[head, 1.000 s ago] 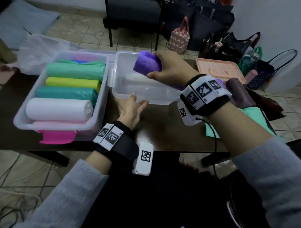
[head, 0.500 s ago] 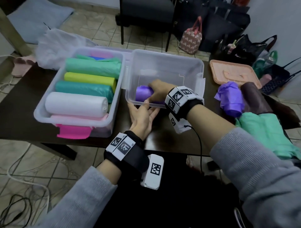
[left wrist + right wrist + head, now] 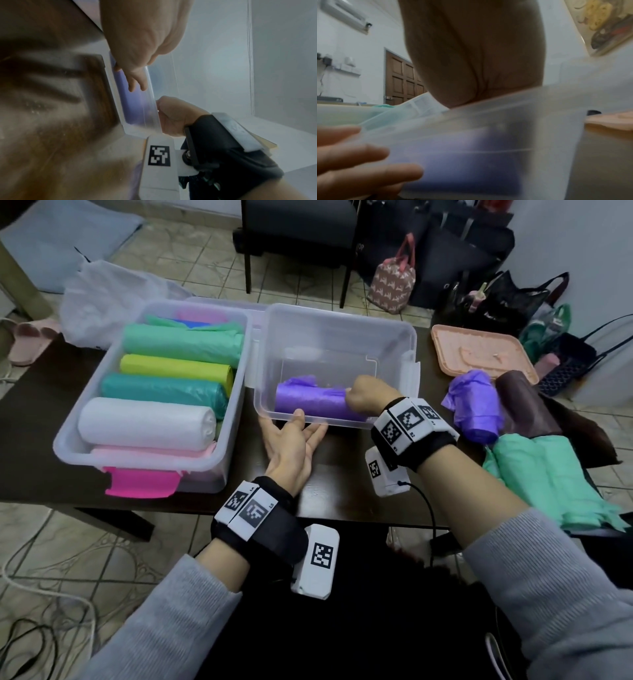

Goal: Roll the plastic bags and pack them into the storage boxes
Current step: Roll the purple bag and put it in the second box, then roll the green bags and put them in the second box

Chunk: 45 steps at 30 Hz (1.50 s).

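A purple rolled bag (image 3: 315,402) lies inside the clear right storage box (image 3: 342,318), along its near wall. My right hand (image 3: 363,395) reaches into the box and its curled fingers hold the roll's right end. My left hand (image 3: 294,436) rests on the table outside the box, straight fingers against the near wall and thumb at the rim. In the left wrist view the left fingers (image 3: 135,82) press the wall, with the purple roll (image 3: 132,105) showing through it. The left storage box (image 3: 68,440) is packed with several coloured rolls.
To the right lie a crumpled purple bag (image 3: 476,409), a brown bag (image 3: 527,405) and flat green bags (image 3: 548,474). A peach lid (image 3: 479,350) sits at the back right. Bare dark table (image 3: 342,487) lies in front of the boxes. Bags and a chair stand on the floor beyond.
My right hand carried the purple roll from above the right box down into it and laid it along the near wall. My left hand stayed at that wall.
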Motion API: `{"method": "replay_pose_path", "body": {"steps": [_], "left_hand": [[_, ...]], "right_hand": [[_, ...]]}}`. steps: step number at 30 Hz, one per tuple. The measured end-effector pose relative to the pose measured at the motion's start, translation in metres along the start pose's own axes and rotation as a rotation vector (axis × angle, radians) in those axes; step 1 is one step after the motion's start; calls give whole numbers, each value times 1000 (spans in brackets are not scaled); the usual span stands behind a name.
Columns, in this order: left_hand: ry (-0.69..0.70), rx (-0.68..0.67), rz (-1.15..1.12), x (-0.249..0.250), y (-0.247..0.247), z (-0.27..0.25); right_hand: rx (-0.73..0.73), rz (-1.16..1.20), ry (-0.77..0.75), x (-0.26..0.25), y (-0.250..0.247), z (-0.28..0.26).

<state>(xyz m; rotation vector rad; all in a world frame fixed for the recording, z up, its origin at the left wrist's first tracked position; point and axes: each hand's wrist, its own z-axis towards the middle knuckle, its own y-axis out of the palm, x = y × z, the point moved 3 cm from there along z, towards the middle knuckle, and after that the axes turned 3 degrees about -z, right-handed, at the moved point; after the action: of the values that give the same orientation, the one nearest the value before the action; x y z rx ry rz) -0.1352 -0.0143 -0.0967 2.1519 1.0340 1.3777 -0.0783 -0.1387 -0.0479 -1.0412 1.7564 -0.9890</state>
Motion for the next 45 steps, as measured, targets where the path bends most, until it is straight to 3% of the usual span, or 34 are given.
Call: {"method": "replay_pose_path", "body": {"steps": [4,7,9,10,11,13,15,18,29,32,34,37,38,41,43,45], "left_hand": [[-1,8,4,1,1,-1],[4,10,8,5,6,0],[11,25,3,9,11,4],[16,33,7,11,13,6],[18,41,14,12,15,9],[8,49,15,15,19,13],[-15,63,-6,16,22,17],[-39,94,2,18,24,26],[-99,111,188,18,26,24],[-130,101,267,3,27,7],[-218,15,367,-17,32,-11],[-316,-244,704,-56,44,-34],[-258,-325,878,-68,48,-37],[97,-540,1402,-95,55,-40],[299,-622,1587,-108,57,-42],[401,-678,1710,-119,59,-39]], "right_hand": [[82,24,-52,4,1,-1],[441,129,-117,14,-6,-6],[682,9,-131,20,-12,-14],[732,-31,-81,26,-13,-16],[711,4,20,34,-14,-15],[547,300,211,51,-14,-12],[379,588,216,60,-10,-7],[384,692,128,60,-12,-10],[283,781,40,71,-14,-7],[339,764,69,87,-18,-9],[449,660,145,108,-21,-11],[534,409,349,149,-23,-18],[533,315,432,162,-23,-23],[556,137,651,201,-23,-38],[511,111,769,224,-21,-46],[378,151,858,241,-17,-52]]}}
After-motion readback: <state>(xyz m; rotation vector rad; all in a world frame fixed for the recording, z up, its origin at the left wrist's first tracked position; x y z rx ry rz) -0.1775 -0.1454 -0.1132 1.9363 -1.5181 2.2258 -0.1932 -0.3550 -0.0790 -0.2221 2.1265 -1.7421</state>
